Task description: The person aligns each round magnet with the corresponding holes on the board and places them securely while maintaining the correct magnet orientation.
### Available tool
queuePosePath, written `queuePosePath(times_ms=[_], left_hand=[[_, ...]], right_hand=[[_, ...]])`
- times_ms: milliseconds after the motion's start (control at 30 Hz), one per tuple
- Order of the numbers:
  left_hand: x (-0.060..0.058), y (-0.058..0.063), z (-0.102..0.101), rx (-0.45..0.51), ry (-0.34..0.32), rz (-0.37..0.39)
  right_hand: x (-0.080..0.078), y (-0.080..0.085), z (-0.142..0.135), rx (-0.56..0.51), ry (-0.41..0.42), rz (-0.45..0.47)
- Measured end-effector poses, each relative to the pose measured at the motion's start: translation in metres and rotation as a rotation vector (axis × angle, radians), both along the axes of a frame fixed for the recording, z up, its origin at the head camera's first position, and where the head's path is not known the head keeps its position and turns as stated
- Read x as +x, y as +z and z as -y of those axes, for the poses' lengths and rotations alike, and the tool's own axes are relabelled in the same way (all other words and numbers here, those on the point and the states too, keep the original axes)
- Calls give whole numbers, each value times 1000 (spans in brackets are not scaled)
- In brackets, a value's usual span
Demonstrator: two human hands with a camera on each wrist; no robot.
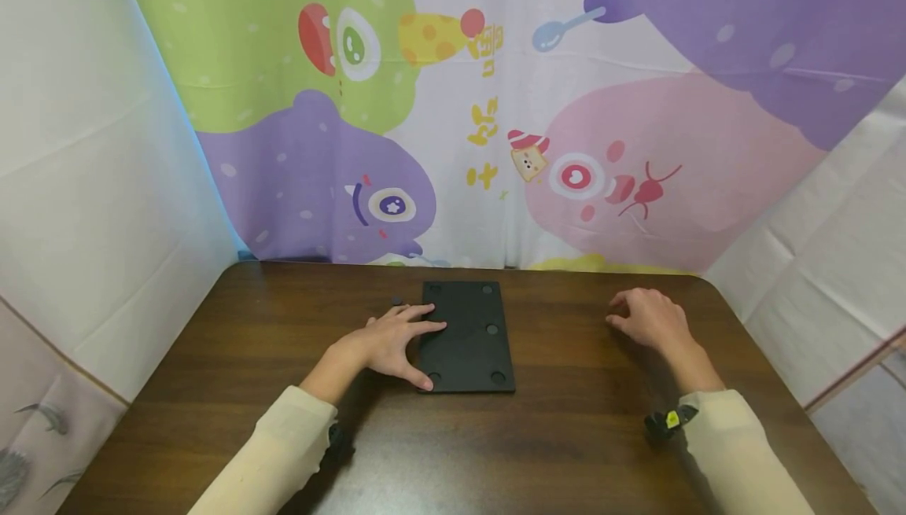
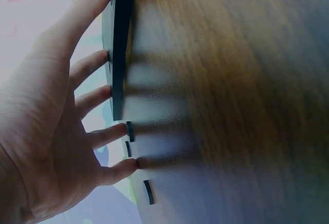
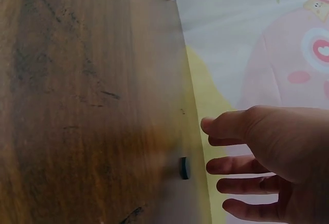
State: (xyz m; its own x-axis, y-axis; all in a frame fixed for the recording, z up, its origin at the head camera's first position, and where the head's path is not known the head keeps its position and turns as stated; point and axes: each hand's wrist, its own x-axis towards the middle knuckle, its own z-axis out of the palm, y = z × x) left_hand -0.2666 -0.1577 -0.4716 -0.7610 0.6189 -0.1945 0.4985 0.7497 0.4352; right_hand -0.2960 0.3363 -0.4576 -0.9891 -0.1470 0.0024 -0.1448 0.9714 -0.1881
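A flat black rectangular board (image 1: 463,342) with several round spots near its edges lies on the table. My left hand (image 1: 389,340) is spread at the board's left side, thumb by the near corner and two fingertips over its surface. In the left wrist view the straight fingers reach the board (image 2: 121,44), and small black discs (image 2: 148,192) lie beside it. To the right, my right hand (image 1: 651,318) is held over the table with loosely bent fingers and nothing in them. The right wrist view has a small dark disc (image 3: 185,168) on the table near those fingertips.
The brown wooden table (image 1: 566,436) reaches back to a cartoon-printed curtain (image 1: 467,224). White cloth hangs (image 1: 78,145) on both sides. Each wrist carries a small dark device (image 1: 668,422) below a cream sleeve.
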Motion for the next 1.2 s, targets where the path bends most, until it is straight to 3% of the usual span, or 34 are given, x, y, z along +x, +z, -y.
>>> queuePosePath(times_ms=[33,133,333,400,633,767,933,1167,1200], left_hand=[[2,3,-1,2,4,10],[-1,-3,1,9,3,-3],[-22,-39,10,16,8,-29],[-27,-46,11,5,13,-35],[-20,-33,8,20,7,-16],[-25,-42,10,18,9,-30],[-24,-43,11,16,13,-41],[1,2,0,9,10,19],[-1,-2,1,1,8,3]], right_hand=[[-2,-3,-2,-1,2,6],[-3,-7,-4,4,-2,16],[10,1,5,21,-33,44],[12,1,6,29,-36,53],[14,1,6,26,-36,76],[15,1,6,28,-27,78],[16,0,4,34,-23,79],[17,1,3,36,-19,85],[17,1,3,35,-19,84]])
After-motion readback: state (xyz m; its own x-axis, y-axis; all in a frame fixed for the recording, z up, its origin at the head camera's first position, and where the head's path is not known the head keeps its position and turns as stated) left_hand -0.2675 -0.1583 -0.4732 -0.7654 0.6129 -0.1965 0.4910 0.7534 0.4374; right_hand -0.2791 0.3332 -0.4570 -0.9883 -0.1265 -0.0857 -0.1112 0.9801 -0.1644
